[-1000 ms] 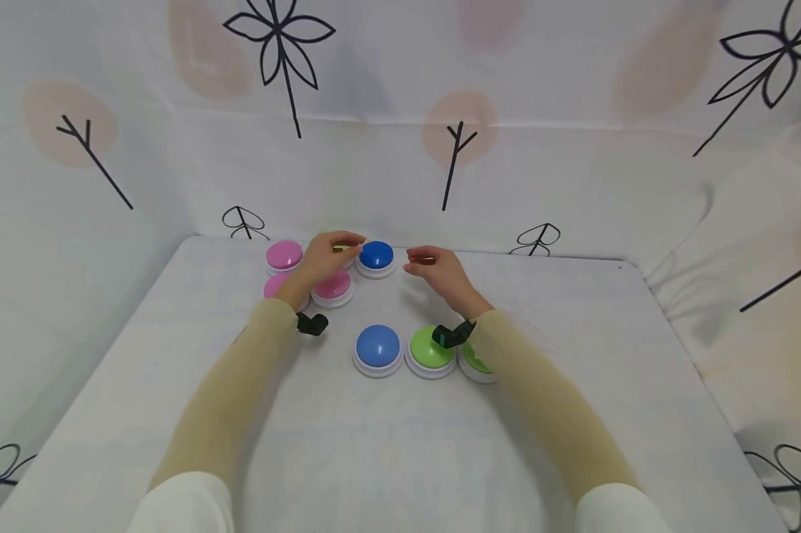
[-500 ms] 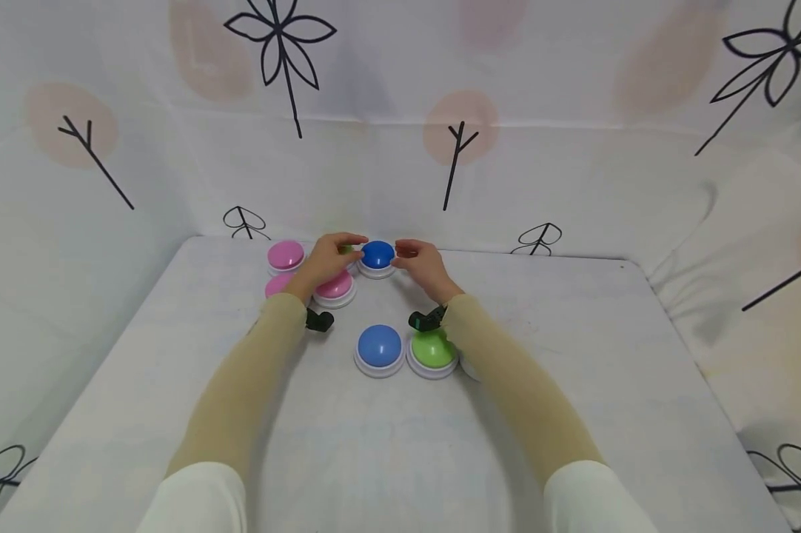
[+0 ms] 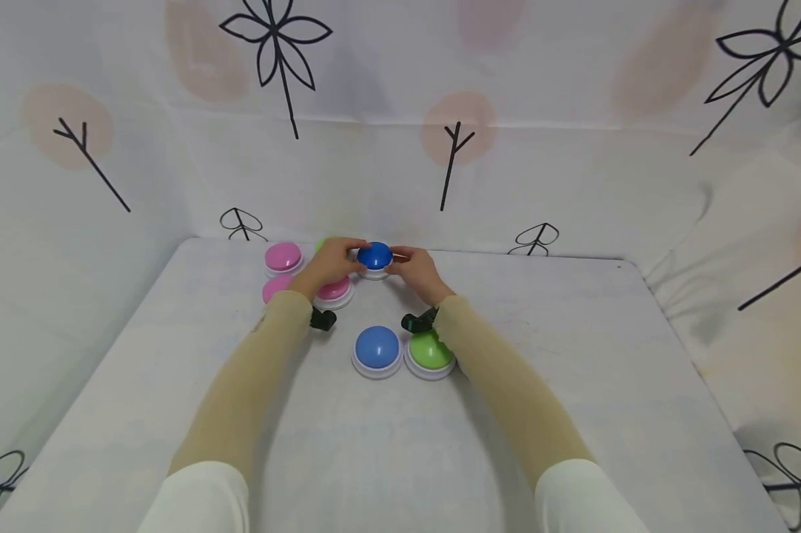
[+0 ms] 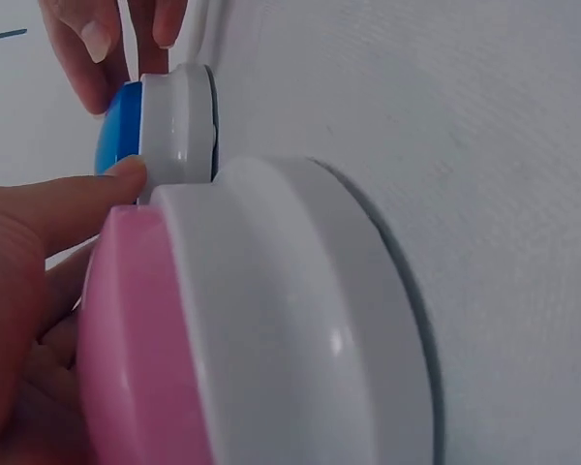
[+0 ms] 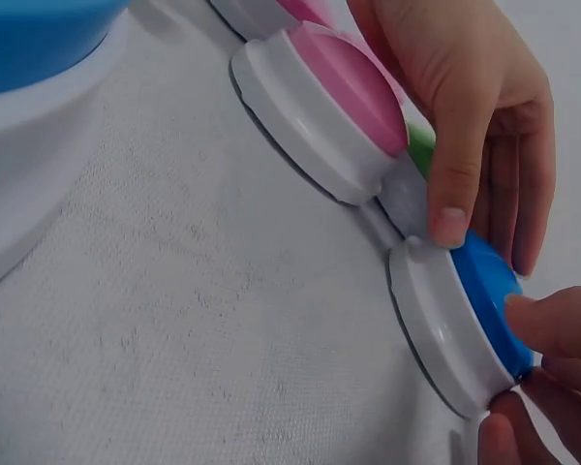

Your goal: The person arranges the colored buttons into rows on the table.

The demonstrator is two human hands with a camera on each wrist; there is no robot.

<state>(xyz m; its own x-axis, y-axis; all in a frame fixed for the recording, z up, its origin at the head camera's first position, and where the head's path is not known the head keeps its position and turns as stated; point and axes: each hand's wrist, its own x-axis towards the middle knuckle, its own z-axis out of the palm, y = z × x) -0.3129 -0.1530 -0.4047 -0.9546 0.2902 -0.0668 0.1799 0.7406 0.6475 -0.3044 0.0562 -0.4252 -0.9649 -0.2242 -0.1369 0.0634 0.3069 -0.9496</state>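
A dark blue push button (image 3: 374,255) with a white round base stands at the back edge of the table, between both hands. My left hand (image 3: 332,260) holds its left side, thumb on the white rim in the right wrist view. From the right, my right hand (image 3: 422,272) grips it, its thumb by the blue dome (image 5: 494,300) and fingers at the far side of the base. A pink push button (image 3: 334,289) sits under my left wrist and looms large in the left wrist view. Behind my left hand a green push button (image 3: 321,242) is mostly hidden.
Two more pink push buttons (image 3: 283,256) stand at the left. Nearer on the white table (image 3: 400,459) are a lighter blue push button (image 3: 377,348) and a green push button (image 3: 430,351), partly under my right wrist. A patterned cloth backdrop (image 3: 374,170) rises behind the table.
My right hand has moved left, from apart to touching the dark blue push button. My left hand has shifted slightly right onto its side. The other buttons stay put.
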